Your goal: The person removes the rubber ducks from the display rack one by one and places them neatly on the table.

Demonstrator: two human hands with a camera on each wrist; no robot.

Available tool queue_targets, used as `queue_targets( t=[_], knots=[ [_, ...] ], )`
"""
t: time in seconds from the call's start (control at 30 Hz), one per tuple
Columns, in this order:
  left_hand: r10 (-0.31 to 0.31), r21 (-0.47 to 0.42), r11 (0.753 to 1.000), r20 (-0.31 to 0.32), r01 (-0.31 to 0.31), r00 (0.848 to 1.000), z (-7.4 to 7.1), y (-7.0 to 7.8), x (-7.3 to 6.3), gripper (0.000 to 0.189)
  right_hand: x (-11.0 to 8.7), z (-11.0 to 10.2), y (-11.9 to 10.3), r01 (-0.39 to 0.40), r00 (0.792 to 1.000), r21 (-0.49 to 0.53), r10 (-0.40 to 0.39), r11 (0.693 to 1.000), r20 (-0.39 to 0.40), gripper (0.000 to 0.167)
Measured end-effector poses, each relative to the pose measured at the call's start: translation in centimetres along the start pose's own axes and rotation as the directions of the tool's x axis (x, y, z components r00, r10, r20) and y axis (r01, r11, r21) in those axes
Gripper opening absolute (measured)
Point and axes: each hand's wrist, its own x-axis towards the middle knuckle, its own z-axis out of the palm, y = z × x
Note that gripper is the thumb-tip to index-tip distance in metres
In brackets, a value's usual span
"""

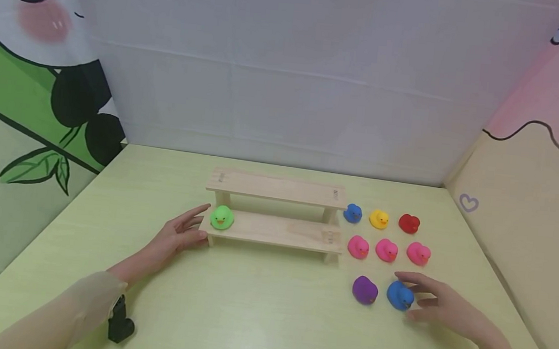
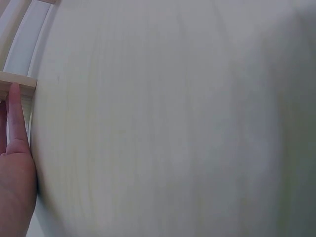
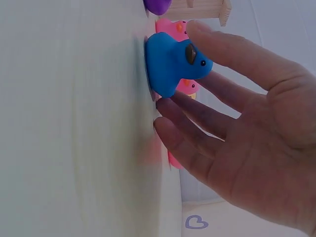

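A two-step wooden shelf (image 1: pixel 274 230) stands on the table, with a green rubber duck (image 1: pixel 222 217) at the left of its lower step. My left hand (image 1: pixel 182 232) rests at the shelf's left end, fingers extended; in the left wrist view its straight thumb (image 2: pixel 17 118) lies against the board edge. At the front right sits a blue rubber duck (image 1: pixel 400 295), and my right hand (image 1: pixel 447 305) is beside it. The right wrist view has the fingers (image 3: pixel 182 133) spread around this blue duck (image 3: pixel 168 61), thumb near its head, without a grip.
A purple duck (image 1: pixel 365 290) sits left of the near blue one. Behind are three pink ducks (image 1: pixel 386 250) in a row, then another blue duck (image 1: pixel 353 213), a yellow duck (image 1: pixel 379 219) and a red duck (image 1: pixel 409 223). Printed walls enclose the table (image 1: pixel 247 310).
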Motion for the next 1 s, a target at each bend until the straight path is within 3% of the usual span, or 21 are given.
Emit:
queue_targets(
  t=[0.27, 0.47, 0.87, 1.0],
  knots=[
    [0.001, 0.001, 1.000, 0.005, -0.001, 1.000, 0.0, 0.1, 0.0, 0.072, 0.7, -0.8, -2.6, 0.002, 0.999, -0.116, -0.007, 0.993, -0.044, 0.074],
    [0.007, 0.000, 1.000, 0.001, -0.007, 1.000, 0.0, 0.0, 0.0, 0.071, 2.7, -0.8, -5.6, 0.088, 0.990, -0.208, -0.108, 0.974, -0.088, 0.069],
    [0.014, -0.010, 1.000, 0.009, -0.014, 1.000, 0.1, 0.2, -0.2, 0.070, 9.0, 2.4, -11.7, 0.226, 0.972, -0.150, -0.232, 0.963, -0.026, 0.063],
    [0.013, -0.006, 1.000, 0.009, -0.013, 1.000, 0.1, 0.2, -0.2, 0.070, 10.9, 3.4, -13.3, 0.304, 0.951, -0.115, -0.308, 0.946, -0.015, 0.061]
  ],
)
